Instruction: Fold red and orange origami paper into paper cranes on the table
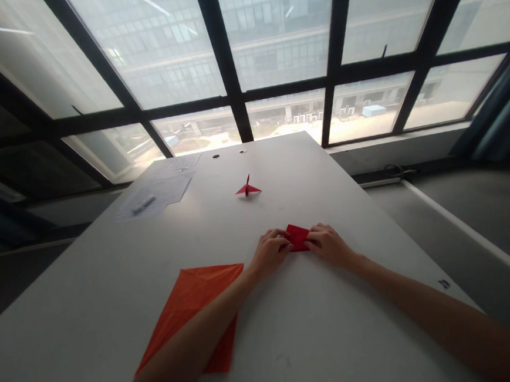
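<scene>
A small folded square of red origami paper (298, 237) sits on a white table (327, 209), held at both sides by the fingertips of the left hand (269, 253) and right hand (329, 245). A larger orange paper sheet (188, 296) lies beneath the left forearm; a red paper crane (248, 187) stands farther up the table.

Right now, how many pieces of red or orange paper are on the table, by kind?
Red origami crane: 1
Small folded red square: 1
Large creased orange-red sheet: 1
Total: 3
</scene>
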{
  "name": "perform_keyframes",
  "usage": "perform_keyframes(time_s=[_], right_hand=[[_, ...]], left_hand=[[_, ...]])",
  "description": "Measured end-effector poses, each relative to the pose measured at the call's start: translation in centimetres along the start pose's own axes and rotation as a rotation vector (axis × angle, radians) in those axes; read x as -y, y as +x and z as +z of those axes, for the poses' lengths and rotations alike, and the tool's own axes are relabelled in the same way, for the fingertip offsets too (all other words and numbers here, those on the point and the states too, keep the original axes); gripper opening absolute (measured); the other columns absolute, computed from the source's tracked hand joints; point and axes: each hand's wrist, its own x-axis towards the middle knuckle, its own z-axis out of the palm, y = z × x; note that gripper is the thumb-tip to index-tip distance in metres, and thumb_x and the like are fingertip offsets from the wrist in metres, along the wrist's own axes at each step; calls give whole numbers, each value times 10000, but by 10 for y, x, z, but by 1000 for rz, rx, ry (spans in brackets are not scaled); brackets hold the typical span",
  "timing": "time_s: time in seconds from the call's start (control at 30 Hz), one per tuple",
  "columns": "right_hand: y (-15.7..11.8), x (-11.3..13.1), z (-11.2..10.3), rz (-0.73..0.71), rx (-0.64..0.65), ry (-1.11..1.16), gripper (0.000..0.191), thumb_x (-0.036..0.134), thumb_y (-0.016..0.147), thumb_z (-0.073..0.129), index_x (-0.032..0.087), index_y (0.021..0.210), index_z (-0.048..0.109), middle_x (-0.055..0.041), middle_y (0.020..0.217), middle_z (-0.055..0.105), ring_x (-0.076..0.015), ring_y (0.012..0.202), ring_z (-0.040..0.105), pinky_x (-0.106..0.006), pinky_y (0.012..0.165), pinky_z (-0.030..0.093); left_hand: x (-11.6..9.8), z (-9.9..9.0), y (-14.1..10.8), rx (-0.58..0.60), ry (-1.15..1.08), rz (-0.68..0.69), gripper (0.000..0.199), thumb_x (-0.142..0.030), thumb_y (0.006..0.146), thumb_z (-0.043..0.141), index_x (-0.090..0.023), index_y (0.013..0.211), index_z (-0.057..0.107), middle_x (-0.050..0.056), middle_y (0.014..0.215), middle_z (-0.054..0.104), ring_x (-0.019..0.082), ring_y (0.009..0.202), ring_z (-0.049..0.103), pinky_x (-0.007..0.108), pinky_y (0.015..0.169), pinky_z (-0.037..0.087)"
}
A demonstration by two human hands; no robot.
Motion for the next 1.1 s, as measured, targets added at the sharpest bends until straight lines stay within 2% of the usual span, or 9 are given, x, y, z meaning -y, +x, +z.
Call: perform_keyframes(time_s=[0.1, 0.2, 0.3, 0.5, 0.77, 0.87, 0.93, 1.0, 1.1], right_hand=[[3, 1, 8, 100, -53, 35, 58, 237, 859, 620, 202, 872, 664, -44, 877, 655, -201, 858, 571, -327, 799, 419], [4, 2, 11, 115, -77, 61, 140, 216, 832, 643, 206, 972, 638, -53, 951, 660, -206, 887, 573, -327, 805, 428], [5, 1, 11, 123, -75, 73, 114, 221, 840, 640, 208, 954, 634, -54, 955, 661, -208, 895, 577, -332, 819, 433], [3, -2, 11, 116, -68, 89, 84, 181, 849, 631, 207, 927, 644, -36, 910, 647, -196, 886, 576, -320, 829, 441], [-5, 1, 3, 33, -9, -40, 141, 211, 911, 574, 243, 977, 696, -48, 983, 603, -192, 937, 553, -312, 856, 437], [-4, 2, 2, 56, 7, -41, 143, 265, 905, 599, 239, 1015, 686, -51, 987, 607, -200, 941, 553, -318, 854, 437], [-3, 2, 3, 84, 2, -9, 171, 286, 878, 636, 230, 1035, 673, -54, 995, 609, -206, 948, 552, -321, 856, 436], [-2, 3, 4, 107, -15, 43, 175, 266, 841, 671, 218, 1009, 661, -53, 987, 614, -208, 945, 551, -320, 847, 437], [0, 3, 4, 107, -47, 146, 131, 162, 794, 667, 206, 912, 628, -39, 928, 630, -202, 908, 554, -309, 813, 436]], left_hand=[[-3, 2, -1, -35, 3, -38, 184, -258, 901, 581, -258, 1025, 717, 44, 1111, 675, 208, 1051, 592, 374, 960, 449], [-10, -2, -3, -16, 43, 43, 308, -209, 938, 509, -287, 1207, 637, 40, 1167, 663, 205, 1113, 565, 385, 1011, 409], [-17, -5, -6, 54, 101, 118, 334, -202, 963, 455, -295, 1238, 620, 41, 1159, 667, 211, 1119, 557, 393, 1032, 383], [-20, -5, -12, 141, 272, 106, 379, -274, 985, 403, -268, 1340, 532, 84, 1225, 614, 242, 1155, 524, 402, 1003, 396], [-2, 7, -17, 198, 328, 71, 593, -454, 999, 336, -183, 1518, 246, 110, 1556, 322, 276, 1453, 234, 507, 1167, 186], [6, 6, -10, 80, 167, -16, 441, -332, 1000, 369, -202, 1415, 449, 86, 1446, 494, 230, 1357, 421, 418, 1135, 304], [10, 4, -5, -14, 34, -68, 303, -278, 971, 443, -235, 1200, 636, 53, 1303, 611, 201, 1208, 557, 350, 1064, 403], [12, 1, -1, -68, -56, -96, 197, -259, 929, 525, -247, 1008, 705, 37, 1207, 650, 196, 1112, 603, 334, 1003, 456], [14, -1, 1, -70, -91, -111, 115, -248, 877, 608, -257, 923, 713, 28, 1166, 655, 214, 1093, 598, 366, 986, 464]])
